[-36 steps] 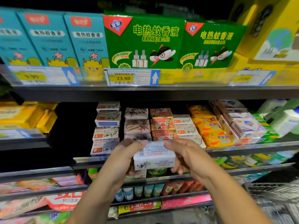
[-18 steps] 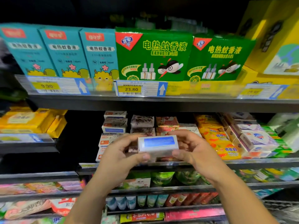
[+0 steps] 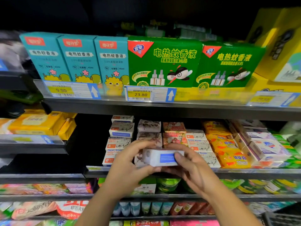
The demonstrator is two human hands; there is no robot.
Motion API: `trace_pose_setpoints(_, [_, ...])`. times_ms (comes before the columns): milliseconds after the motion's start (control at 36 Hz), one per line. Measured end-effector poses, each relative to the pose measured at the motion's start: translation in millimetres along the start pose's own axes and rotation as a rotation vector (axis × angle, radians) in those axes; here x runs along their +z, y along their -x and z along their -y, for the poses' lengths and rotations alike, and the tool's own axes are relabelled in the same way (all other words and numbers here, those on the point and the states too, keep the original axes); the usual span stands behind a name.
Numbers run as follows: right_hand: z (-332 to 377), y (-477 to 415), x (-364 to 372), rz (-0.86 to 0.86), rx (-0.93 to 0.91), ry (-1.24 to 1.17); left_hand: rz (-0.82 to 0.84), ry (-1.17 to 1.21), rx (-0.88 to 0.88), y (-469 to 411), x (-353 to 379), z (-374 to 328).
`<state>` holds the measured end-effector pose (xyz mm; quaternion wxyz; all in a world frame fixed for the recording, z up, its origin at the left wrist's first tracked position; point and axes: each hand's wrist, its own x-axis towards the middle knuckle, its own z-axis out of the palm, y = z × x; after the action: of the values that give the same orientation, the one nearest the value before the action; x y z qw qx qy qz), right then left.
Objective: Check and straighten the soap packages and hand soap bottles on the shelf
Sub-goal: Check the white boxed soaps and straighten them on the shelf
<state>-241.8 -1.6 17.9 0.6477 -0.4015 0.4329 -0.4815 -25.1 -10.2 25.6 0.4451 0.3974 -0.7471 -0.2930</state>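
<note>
**Soap box [image 3: 161, 158] lowered toward the shelf [image 3: 244, 171] edge**

Since half a second ago the soap box has sunk a bit toward the shelf front, and the right thumb now covers the right end of its blue label. Person's left hand [image 3: 130, 165] grips the box's left end, fingers over the top, thumb underneath. Their right hand [image 3: 195, 172] grips the right end, thumb on the front face. Box is level, long side across, blue label facing the person, just in front of the stacked soaps; can't tell if it touches them. Directly behind it: floral-wrapped bars [image 3: 149, 126]. Left of those, white goat soap boxes [image 3: 118, 142] in a stack; further right, yellow soap packs [image 3: 228, 154]. Next shelf up: teal boxes [image 3: 78, 59] left, green boxes [image 3: 164, 62] right, price tag [image 3: 140, 94] reading 23.80 on the rail.
</note>
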Motion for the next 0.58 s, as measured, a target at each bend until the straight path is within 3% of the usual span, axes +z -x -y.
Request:
trace_pose_setpoints(139, [13,-4,4,0.003,-0.226,0.321,0.147,-0.089,-0.04,4,-8,20])
trace_pose_setpoints(306, [30,5,34,0.126,-0.471,1.024,0.166,-0.193,-0.025,0,-4,18])
trace_pose_setpoints(472, [24,-10,25,0.123,-0.389,0.972,0.069,-0.186,-0.108,9,-16,36])
trace_pose_setpoints(583, [17,-31,14,0.112,-0.307,1.251,0.034,-0.153,-0.185,6,-32,48])
